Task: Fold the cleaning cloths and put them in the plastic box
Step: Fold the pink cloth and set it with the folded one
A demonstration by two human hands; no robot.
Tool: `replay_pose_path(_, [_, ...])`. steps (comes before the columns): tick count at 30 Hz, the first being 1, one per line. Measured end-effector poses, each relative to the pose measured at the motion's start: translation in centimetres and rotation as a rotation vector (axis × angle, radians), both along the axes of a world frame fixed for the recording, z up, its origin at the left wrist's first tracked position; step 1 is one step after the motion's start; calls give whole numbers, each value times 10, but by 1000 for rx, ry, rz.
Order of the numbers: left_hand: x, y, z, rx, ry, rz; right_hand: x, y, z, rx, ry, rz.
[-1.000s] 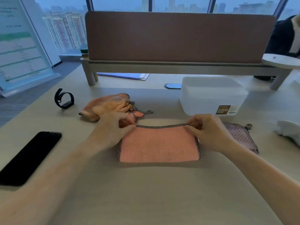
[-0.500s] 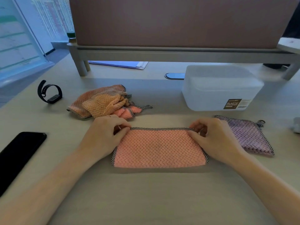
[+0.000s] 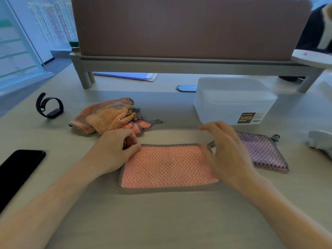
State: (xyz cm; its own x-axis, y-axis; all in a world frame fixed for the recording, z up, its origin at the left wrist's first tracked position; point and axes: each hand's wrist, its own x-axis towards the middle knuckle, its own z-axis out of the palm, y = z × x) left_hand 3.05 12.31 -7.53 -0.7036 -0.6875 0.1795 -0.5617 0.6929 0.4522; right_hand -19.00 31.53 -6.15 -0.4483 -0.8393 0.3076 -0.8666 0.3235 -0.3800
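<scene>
Pink cloth [image 3: 167,167] laid flat on the desk [image 3: 161,221], folded into a long rectangle.

Waffle-weave pile, black-and-white checked binding along far and left edges; hanging loop seen at the far right corner; left hand [image 3: 115,150] clenched, far left corner pinched under the fingertips; right hand [image 3: 226,155] released, fingers spread, blurred, over the right end; folded lilac cloth [image 3: 264,153] of the same weave just beside it to the right; crumpled orange and pink cloths [image 3: 111,117] heaped behind the left hand; translucent rectangular plastic box [image 3: 231,101], brown label on its front, set further back right, lid on.
</scene>
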Motion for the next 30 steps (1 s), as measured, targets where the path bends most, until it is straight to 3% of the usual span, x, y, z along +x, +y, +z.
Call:
replay_pose_path(4, [-8,1,7,68,-135,2,49,-13,-16,254,67,206])
replay_pose_path(9, [-6,3,15,121,-179,10,52,-14,-39,379,121,177])
replay_pose_path(13, [-3,3,21,264,-25,23,53,-13,-36,393,137,178])
replay_pose_path(17, [0,-2,25,543,188,132,52,-12,-36,390,147,174])
replay_pose_path(22, [-12,0,51,790,245,123,52,-12,-36,346,116,194])
replay_pose_path(24, [-26,8,67,851,266,93,48,-9,-33,254,-9,224])
replay_pose_path(26, [-43,17,80,907,278,59,41,-5,-26,49,-249,244])
replay_pose_path(30, [-82,36,87,984,266,-21,20,8,-9,-343,-625,112])
